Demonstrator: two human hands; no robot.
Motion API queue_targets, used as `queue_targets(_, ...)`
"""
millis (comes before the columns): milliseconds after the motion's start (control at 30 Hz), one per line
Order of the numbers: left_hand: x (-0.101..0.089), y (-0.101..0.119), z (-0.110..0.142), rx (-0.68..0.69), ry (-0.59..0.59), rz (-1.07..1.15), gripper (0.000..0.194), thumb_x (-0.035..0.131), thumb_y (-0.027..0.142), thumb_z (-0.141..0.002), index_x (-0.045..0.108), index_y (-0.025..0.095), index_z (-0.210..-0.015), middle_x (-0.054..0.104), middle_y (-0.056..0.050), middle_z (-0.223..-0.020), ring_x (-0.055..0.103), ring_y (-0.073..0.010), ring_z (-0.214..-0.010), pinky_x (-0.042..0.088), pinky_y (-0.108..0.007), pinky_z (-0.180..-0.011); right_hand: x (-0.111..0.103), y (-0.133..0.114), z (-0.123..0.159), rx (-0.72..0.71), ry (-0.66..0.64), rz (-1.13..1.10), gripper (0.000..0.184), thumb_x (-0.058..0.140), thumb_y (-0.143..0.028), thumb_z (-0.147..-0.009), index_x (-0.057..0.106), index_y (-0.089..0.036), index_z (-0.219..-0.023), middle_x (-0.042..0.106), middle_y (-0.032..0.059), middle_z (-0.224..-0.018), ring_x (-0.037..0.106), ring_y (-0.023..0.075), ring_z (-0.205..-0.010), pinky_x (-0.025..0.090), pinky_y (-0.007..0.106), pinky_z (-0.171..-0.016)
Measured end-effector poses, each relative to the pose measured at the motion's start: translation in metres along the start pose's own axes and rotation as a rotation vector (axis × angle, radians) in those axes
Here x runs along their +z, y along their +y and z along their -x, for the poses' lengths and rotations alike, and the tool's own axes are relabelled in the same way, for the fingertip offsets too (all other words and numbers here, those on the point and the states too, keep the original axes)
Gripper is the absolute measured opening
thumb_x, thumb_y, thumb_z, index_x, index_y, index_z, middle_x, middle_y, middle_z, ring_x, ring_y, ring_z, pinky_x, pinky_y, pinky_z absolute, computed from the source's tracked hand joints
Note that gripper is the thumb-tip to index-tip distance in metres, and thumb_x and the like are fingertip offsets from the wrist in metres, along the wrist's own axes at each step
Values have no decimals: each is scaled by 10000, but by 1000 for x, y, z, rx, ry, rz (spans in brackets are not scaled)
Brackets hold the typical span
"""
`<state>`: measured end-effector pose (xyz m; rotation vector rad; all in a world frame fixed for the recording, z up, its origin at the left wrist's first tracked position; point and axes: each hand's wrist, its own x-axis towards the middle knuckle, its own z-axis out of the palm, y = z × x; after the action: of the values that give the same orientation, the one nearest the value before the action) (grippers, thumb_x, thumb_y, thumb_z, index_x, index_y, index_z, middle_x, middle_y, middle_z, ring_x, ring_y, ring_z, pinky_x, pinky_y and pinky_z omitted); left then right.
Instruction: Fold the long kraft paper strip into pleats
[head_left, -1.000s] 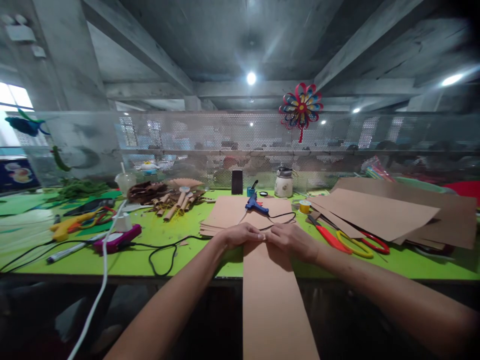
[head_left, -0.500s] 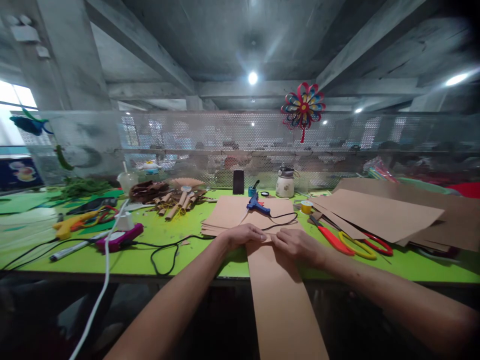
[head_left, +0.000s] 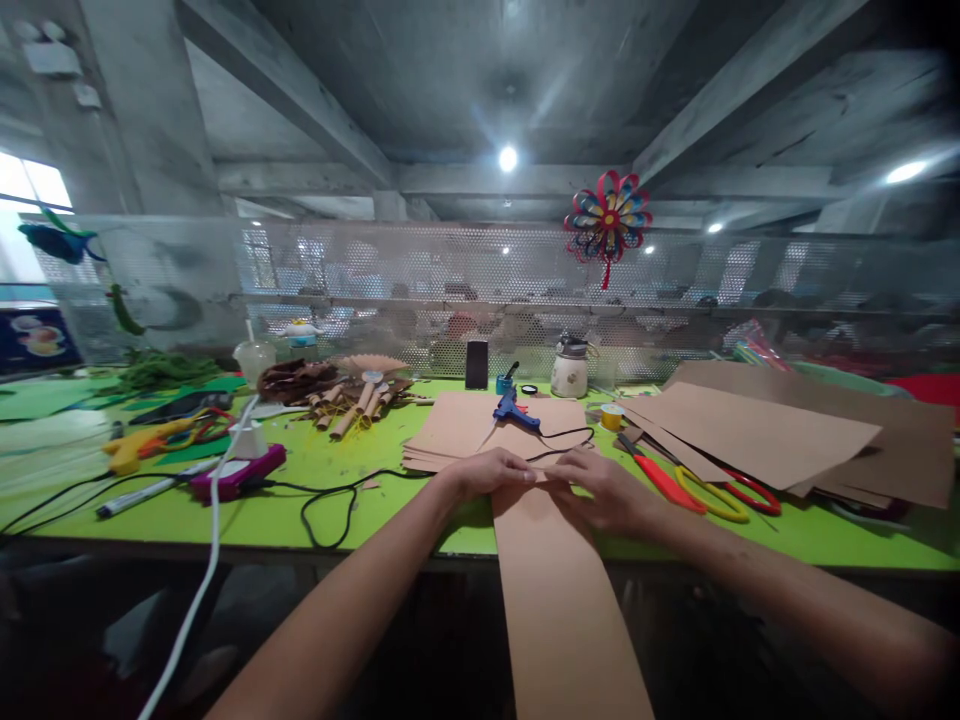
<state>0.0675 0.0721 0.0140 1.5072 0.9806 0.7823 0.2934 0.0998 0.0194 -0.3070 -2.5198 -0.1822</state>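
A long strip of brown kraft paper (head_left: 566, 600) hangs over the table's front edge toward me. My left hand (head_left: 495, 472) grips the strip's far end, thumb and fingers pressed together on it. Close beside it, my right hand (head_left: 600, 485) pinches the same end, its fingers bent and slightly lifted at the knuckles. The far edge between the hands looks narrowly folded. Just beyond lies a stack of brown paper sheets (head_left: 442, 425), with a blue glue gun (head_left: 516, 410) resting on top and its black cord trailing right.
Scissors with red and yellow handles (head_left: 709, 495), a tape roll (head_left: 611, 416) and large brown sheets (head_left: 757, 425) lie to the right. At left are a purple power strip (head_left: 238, 472), a yellow glue gun (head_left: 146, 445) and rolled paper tubes (head_left: 360, 408). A flask (head_left: 570, 370) stands behind.
My right hand's fingers have loosened and shifted a little along the strip's far end. The left hand stays almost where it was.
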Motion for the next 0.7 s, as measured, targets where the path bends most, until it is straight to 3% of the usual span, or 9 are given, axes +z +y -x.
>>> queue_targets(100, 2, 1, -4, 74, 1, -129, 381, 689, 444, -714, 709, 85, -839, 621, -29, -690, 479, -127, -645, 353, -260, -649, 1, 1, -3, 389, 22, -243, 248, 534, -343, -861, 669, -146, -924, 645, 60, -773, 543, 139, -655, 396, 238, -581)
queue_targets(167, 3, 3, -5, 111, -5, -207, 387, 652, 467, -742, 687, 86, -802, 569, -4, -653, 438, -115, -621, 329, -250, -619, 8, 6, -8, 529, -51, -342, 345, 515, -390, -852, 676, -121, -707, 596, 31, -597, 488, 117, -541, 334, 226, -509)
queue_targets(267, 4, 5, -4, 129, 1, -271, 396, 612, 492, -766, 640, 97, -750, 491, 23, -619, 389, -98, -592, 302, -234, -583, 18, 13, -13, 603, -87, -565, 392, 542, -415, -805, 621, -113, -567, 506, -3, -498, 408, 89, -483, 280, 218, -476)
queue_targets(400, 6, 9, -2, 173, 11, -273, 371, 597, 481, -783, 609, 113, -831, 514, 9, -706, 436, -110, -660, 347, -228, -640, 27, 13, -12, 686, 90, -874, 323, 600, -417, -740, 655, -108, -664, 561, 12, -580, 447, 100, -540, 340, 219, -525)
queue_targets(500, 7, 10, -3, 187, 29, -348, 357, 549, 478, -817, 588, 124, -853, 512, 7, -718, 435, -110, -651, 356, -224, -622, 29, 11, -9, 764, 186, -940, 297, 652, -399, -696, 661, -101, -698, 582, 22, -612, 464, 104, -561, 361, 226, -549)
queue_targets(700, 9, 9, -5, 273, 175, -612, 322, 477, 442, -867, 595, 144, -829, 546, -15, -734, 466, -124, -661, 364, -225, -604, 26, 11, -6, 850, 247, -1002, 311, 692, -417, -661, 613, -116, -657, 512, -18, -555, 390, 78, -503, 296, 214, -493)
